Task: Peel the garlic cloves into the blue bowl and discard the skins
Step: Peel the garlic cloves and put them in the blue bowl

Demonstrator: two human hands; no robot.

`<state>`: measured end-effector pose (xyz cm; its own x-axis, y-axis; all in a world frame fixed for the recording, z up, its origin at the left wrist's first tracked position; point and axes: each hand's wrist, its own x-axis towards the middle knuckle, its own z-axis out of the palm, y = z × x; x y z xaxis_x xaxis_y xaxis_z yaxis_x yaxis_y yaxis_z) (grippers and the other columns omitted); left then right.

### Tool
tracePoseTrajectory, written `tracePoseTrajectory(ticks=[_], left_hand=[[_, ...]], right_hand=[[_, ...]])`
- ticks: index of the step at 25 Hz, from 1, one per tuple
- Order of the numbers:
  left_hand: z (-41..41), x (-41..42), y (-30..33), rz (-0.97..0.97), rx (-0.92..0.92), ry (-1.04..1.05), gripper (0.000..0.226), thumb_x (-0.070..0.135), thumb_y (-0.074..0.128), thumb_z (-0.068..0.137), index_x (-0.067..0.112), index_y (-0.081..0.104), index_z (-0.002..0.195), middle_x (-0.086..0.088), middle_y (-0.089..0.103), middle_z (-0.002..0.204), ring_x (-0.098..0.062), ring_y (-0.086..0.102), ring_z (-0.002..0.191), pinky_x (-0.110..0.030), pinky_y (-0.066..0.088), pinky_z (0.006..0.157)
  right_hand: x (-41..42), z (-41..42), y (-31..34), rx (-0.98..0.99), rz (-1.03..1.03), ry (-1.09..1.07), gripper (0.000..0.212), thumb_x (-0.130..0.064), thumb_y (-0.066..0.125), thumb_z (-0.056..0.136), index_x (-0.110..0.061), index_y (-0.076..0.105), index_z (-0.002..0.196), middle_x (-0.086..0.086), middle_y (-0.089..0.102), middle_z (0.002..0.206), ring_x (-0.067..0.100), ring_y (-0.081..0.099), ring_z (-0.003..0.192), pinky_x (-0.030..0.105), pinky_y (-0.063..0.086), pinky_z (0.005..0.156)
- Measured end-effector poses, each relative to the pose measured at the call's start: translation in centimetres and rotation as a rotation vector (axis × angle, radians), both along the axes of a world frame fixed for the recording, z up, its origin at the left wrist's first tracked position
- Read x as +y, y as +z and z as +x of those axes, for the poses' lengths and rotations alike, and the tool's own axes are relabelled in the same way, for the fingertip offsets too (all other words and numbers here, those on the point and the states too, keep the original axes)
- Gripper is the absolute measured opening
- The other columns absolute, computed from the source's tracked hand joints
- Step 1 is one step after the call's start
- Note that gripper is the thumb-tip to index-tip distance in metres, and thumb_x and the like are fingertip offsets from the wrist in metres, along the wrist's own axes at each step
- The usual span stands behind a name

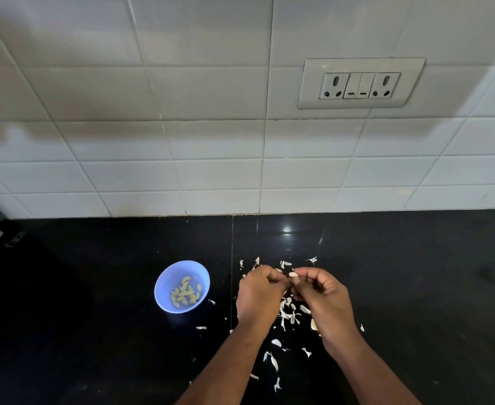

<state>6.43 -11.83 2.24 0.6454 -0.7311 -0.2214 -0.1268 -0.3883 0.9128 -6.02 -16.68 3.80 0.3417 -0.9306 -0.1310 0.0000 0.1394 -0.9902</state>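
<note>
Black polished countertop [94, 331] fills the lower half of the frame. One blue bowl [164, 280] sits left of centre, holding roughly fifteen peeled cloves [184, 292]. Just right of it, two hands meet fingertip to fingertip: the left hand [259, 293] and right hand [320, 293] both have curled fingers pinching one small garlic clove [293, 275] between them. Some two dozen white skins [288, 314] lie scattered beneath and around the hands. One socket panel [360, 83] with two outlets sits upper right on the white tiles [152, 127].

black counter [94, 331] | blue bowl [164, 283] w/ cloves | skins [274, 361] scattered
</note>
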Motion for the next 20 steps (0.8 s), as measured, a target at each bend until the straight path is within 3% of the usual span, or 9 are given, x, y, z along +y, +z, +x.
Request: tracePoseTrajectory(ticks=[3, 7, 12, 15, 20], left_hand=[[-0.2, 0.2, -0.5, -0.035, 0.108, 0.043, 0.015, 0.027, 0.086, 0.084, 0.025, 0.073, 0.077, 0.007, 0.074, 0.084, -0.003, 0.068, 0.081, -0.029, 0.058, 0.072], [-0.1, 0.8, 0.7, -0.105, 0.44, -0.052, 0.015, 0.023, 0.065, 0.103, 0.026, 0.079, 0.107, 0.004, 0.079, 0.106, -0.012, 0.073, 0.105, -0.031, 0.062, 0.078], [0.2, 1.6, 1.0, -0.057, 0.63, -0.028, 0.016, 0.031, 0.077, 0.096, 0.015, 0.079, 0.098, -0.006, 0.08, 0.106, -0.019, 0.073, 0.112, -0.032, 0.061, 0.069], [0.6, 1.7, 0.9, -0.001, 0.672, 0.025, 0.017, 0.033, 0.08, 0.093, 0.016, 0.078, 0.094, -0.009, 0.079, 0.112, -0.02, 0.071, 0.114, -0.033, 0.061, 0.069], [0.2, 1.1, 1.7, 0.063, 0.529, 0.086, 0.023, 0.037, 0.08, 0.092, 0.015, 0.072, 0.092, 0.003, 0.075, 0.098, -0.011, 0.068, 0.098, -0.03, 0.053, 0.066]], right_hand=[[-0.2, -0.6, -0.3, 0.112, -0.074, 0.027, 0.014, -0.006, 0.075, 0.093, -0.019, 0.077, 0.098, -0.001, 0.077, 0.087, 0.014, 0.072, 0.082, 0.027, 0.058, 0.077], [-0.4, -1.0, -0.1, 0.227, -0.19, 0.081, 0.012, -0.012, 0.075, 0.093, -0.023, 0.077, 0.096, -0.008, 0.078, 0.092, 0.008, 0.073, 0.088, 0.021, 0.056, 0.078], [0.2, -1.0, 0.1, 0.318, -0.285, 0.145, 0.017, -0.009, 0.074, 0.093, -0.025, 0.078, 0.093, -0.013, 0.077, 0.09, 0.005, 0.072, 0.088, 0.017, 0.055, 0.077], [0.2, -0.6, -0.2, 0.373, -0.368, 0.159, 0.013, -0.012, 0.076, 0.092, -0.024, 0.077, 0.09, -0.015, 0.074, 0.088, 0.004, 0.071, 0.087, 0.017, 0.054, 0.076], [0.4, 0.0, -1.0, 0.463, -0.471, 0.112, 0.014, -0.012, 0.077, 0.092, -0.025, 0.074, 0.087, -0.015, 0.072, 0.083, 0.004, 0.068, 0.081, 0.015, 0.049, 0.067]])
